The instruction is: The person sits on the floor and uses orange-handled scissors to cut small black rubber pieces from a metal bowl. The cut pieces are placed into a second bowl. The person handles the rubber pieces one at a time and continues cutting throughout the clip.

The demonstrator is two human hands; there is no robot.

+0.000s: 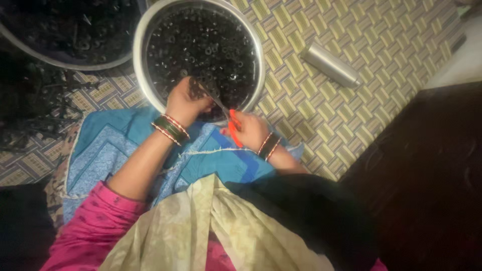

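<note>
My right hand (249,129) grips orange-handled scissors (232,125) whose blades point up and left toward my left hand. My left hand (187,100) pinches a small clump of dark pieces (197,89) at the near rim of a round metal basin (142,75). The basin is full of small black ring-like pieces (206,45). The scissor blades (213,98) meet the clump right beside my left fingers. Both wrists wear dark and red bangles.
A second basin (70,63) of dark pieces sits at the top left, with a dark heap (30,100) beside it. A steel bottle (331,64) lies on the woven mat (351,110). Blue cloth (115,145) covers my lap. Dark furniture (427,175) stands at right.
</note>
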